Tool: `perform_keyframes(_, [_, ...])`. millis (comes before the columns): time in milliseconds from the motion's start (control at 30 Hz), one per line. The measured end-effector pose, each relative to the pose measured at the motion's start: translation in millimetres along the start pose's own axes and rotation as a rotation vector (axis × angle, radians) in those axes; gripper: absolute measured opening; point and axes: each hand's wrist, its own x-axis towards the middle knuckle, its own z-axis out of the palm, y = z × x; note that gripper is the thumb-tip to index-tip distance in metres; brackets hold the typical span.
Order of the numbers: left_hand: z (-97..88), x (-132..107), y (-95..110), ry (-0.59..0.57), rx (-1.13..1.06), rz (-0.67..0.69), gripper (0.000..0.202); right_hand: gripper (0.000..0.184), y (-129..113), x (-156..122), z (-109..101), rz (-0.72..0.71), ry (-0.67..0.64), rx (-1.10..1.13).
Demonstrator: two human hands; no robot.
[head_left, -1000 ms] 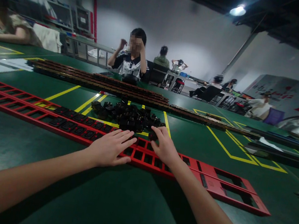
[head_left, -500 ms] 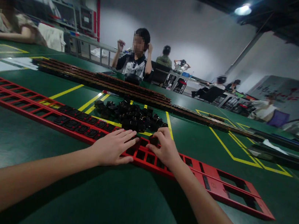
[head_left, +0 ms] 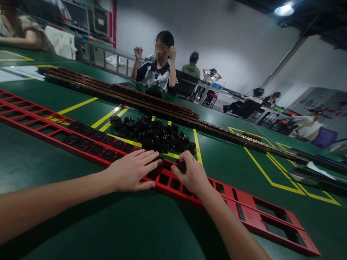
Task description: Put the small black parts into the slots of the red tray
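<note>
Your right hand (head_left: 193, 175) has a small black piece (head_left: 181, 166) pinched between thumb and curled fingers, right at the far row of slots in the red frame (head_left: 245, 198), though you can't tell whether it's seated. That frame's long axis runs left to right across you, your left hand (head_left: 130, 170) lies over it just leftward, fingers outstretched and unclenched, and the black pile (head_left: 156, 136) sits just beyond.
</note>
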Motion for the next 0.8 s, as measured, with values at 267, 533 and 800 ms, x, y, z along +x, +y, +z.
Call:
perform_keyframes(267, [1.9,-0.4,0.0,0.020,-0.009,-0.006,0.070,0.032,-0.1,1.3,-0.1,-0.059,-0.002,-0.013])
perform_keyframes(533, [-0.1,-0.2,-0.1,0.001,0.001,-0.006,0.070,0.021,0.7,1.6,-1.3,-0.115,0.000,0.032])
perform_keyframes(800, [0.0,-0.1,-0.2,0.002,-0.015,-0.008,0.070,0.026,4.3,1.2,1.3,-0.063,-0.021,0.024])
